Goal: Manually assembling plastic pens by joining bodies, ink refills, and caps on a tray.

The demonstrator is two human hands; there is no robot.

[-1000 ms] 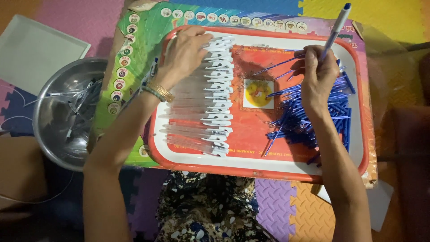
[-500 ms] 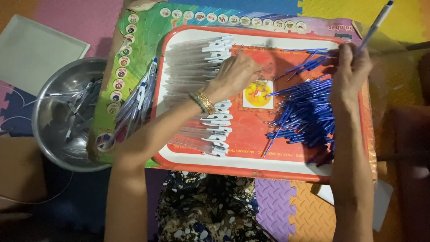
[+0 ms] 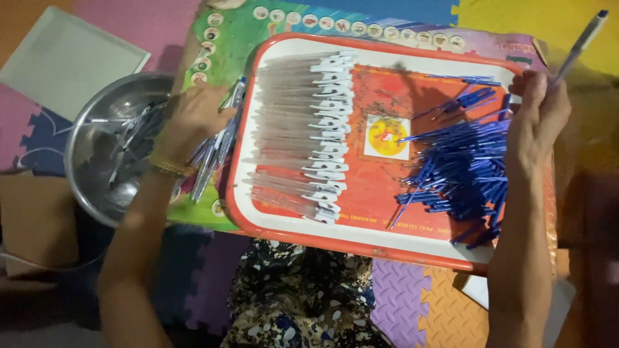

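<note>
Head cam, looking straight down: I see the left hand (image 3: 193, 119) just off the left edge of the red-rimmed tray (image 3: 387, 241), fingers curled round a bundle of assembled pens (image 3: 216, 151) w/ clear barrels and blue tips. The bundle fans down and left of the tray's left rim, over the printed cardboard sheet (image 3: 258, 29) that lies under the tray. A gold bangle (image 3: 169, 167) sits on that wrist.

Right hand (image 3: 538, 119) is up at the tray's right edge, near the top right corner, thumb and fingers pinched shut on one single pen (image 3: 580, 42); the pen slants up and right, blue tip past the tray's corner.

On the tray: a neat column of clear pen barrels w/ white clips (image 3: 303, 135) fills the left half, barrels lying left-right, clips lined up toward the tray's centre. A loose heap of blue refills (image 3: 464, 171) covers the right half, running to the bottom right corner, partly under the right forearm. A small yellow-and-white picture (image 3: 387, 136) marks the tray's centre.

Left of the cardboard, a steel bowl (image 3: 87, 138) holds more pens; can't count them. A white flat lid (image 3: 64, 61) lies beyond it, top left. Foam puzzle mats (image 3: 400, 296) in purple, orange & yellow cover the floor. Patterned fabric (image 3: 303, 296) shows below the tray's bottom edge.
</note>
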